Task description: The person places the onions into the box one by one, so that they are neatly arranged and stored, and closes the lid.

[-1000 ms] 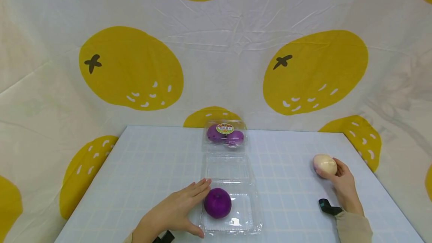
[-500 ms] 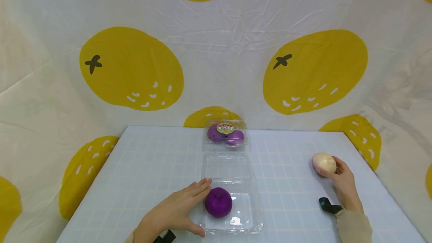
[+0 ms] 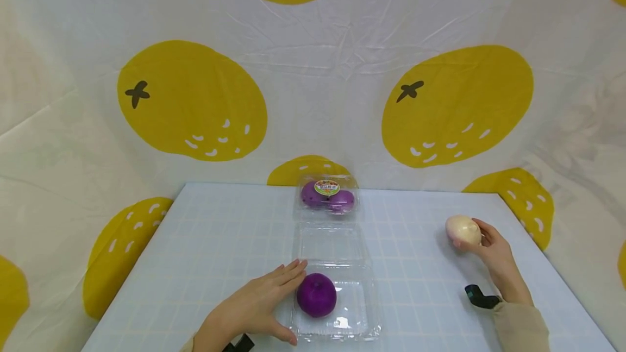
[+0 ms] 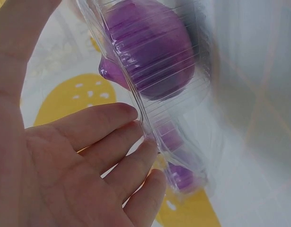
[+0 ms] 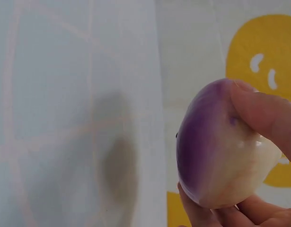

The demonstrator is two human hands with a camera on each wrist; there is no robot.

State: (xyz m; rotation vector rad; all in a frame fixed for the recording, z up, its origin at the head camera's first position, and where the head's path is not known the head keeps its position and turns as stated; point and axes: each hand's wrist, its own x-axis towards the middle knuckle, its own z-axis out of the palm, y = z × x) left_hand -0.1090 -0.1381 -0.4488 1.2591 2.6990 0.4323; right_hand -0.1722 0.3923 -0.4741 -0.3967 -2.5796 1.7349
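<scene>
My right hand [image 3: 496, 251] grips a round, glossy, purple-and-cream fruit or vegetable [image 5: 225, 146] at the table's right side. The right wrist view has the thumb on one side of it and fingers on the other, with its shadow on the tabletop apart from it. My left hand [image 3: 256, 303], its fingers extended and thumb spread, touches the left side of an open clear plastic clamshell box [image 3: 357, 314]. In the box's near half, at the left, sits a round deep-purple fruit or vegetable [image 3: 317, 295]; the left wrist view shows it through the ribbed wall.
Behind the open box stands a second clear clamshell box [image 3: 352, 208], closed and labelled, with two purple round items [image 3: 340, 200] inside. The pale checked table [image 3: 220, 232] ends at a cloth backdrop [image 3: 323, 107] printed with yellow fruit.
My right hand has shifted slightly left and away from me, carrying the purple-and-cream round item. The left hand and the open box have stayed in place.
</scene>
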